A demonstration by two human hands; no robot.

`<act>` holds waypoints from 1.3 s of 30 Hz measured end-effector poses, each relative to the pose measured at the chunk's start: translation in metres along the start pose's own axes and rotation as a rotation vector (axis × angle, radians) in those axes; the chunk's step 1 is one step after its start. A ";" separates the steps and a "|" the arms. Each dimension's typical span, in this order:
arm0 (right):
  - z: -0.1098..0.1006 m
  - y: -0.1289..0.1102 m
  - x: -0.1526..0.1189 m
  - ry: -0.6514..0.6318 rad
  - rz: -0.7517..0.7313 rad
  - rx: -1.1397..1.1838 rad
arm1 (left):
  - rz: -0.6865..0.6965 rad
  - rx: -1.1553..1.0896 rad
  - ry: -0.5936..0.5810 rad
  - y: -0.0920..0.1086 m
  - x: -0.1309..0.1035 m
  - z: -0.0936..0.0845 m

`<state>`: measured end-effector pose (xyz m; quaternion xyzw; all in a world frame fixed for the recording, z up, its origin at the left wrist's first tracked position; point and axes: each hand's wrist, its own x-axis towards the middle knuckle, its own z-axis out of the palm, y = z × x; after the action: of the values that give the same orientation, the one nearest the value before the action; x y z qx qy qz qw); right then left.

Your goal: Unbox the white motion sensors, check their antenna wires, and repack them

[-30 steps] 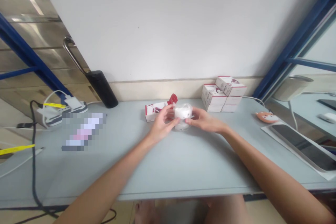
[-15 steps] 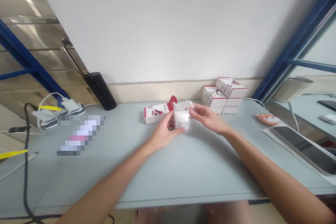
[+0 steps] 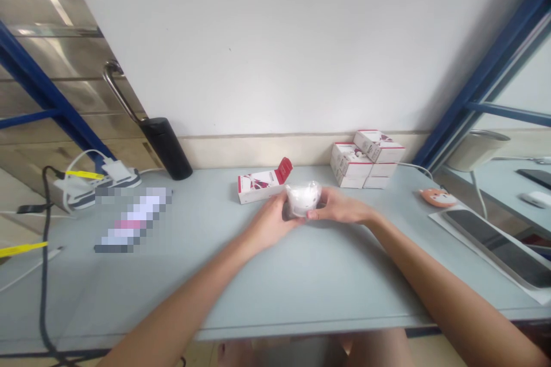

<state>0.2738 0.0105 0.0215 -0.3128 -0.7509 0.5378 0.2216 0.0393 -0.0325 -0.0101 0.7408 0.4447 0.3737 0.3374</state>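
Note:
A rounded white item in clear plastic wrap (image 3: 303,199) is held between both hands above the middle of the grey table. My left hand (image 3: 275,217) grips its left side, thumb along the bottom. On the right side, my right hand (image 3: 338,206) has thumb and fingers closed on it. Just behind my left hand lies a white and red box (image 3: 258,185) with its red end flap (image 3: 284,169) raised. Several similar closed boxes (image 3: 355,167) are stacked farther right against the wall.
Black cylinder (image 3: 167,149) at the back left, beside a power strip (image 3: 105,186) with cables. A blurred-out flat device (image 3: 135,221) lies on the left. An orange and white animal-face item (image 3: 438,197) and a dark slab on white (image 3: 499,246) sit at right.
The wrapped item has been lowered slightly and tilted. My right hand has moved down from the wrap's top corner to the item's side, its thumb now near the bottom.

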 end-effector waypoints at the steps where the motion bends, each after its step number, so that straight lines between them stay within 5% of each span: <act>1: -0.001 0.000 0.000 -0.008 -0.011 -0.042 | 0.016 0.017 0.011 -0.001 0.001 0.000; 7: 0.002 0.007 0.005 0.018 -0.090 -0.192 | 0.000 0.056 0.066 -0.009 0.001 -0.003; 13: 0.014 0.010 0.007 0.139 -0.138 -0.275 | 0.062 -0.159 0.069 0.007 -0.001 -0.007; 20: 0.027 0.008 0.005 0.189 -0.176 -0.445 | -0.057 -0.215 0.274 0.009 0.008 -0.006; 25: 0.025 0.010 0.009 0.223 -0.153 -0.289 | -0.183 -0.571 0.429 0.017 0.013 -0.016; 32: 0.024 -0.012 0.009 0.544 -0.130 -0.142 | -0.214 -0.862 0.515 0.022 0.016 -0.023; 39: 0.007 -0.010 0.010 0.808 -0.134 0.136 | -0.264 -0.753 0.638 0.009 0.018 -0.030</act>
<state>0.2597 0.0110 0.0288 -0.4338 -0.5851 0.4043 0.5532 0.0233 -0.0150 0.0170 0.3545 0.4498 0.6699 0.4725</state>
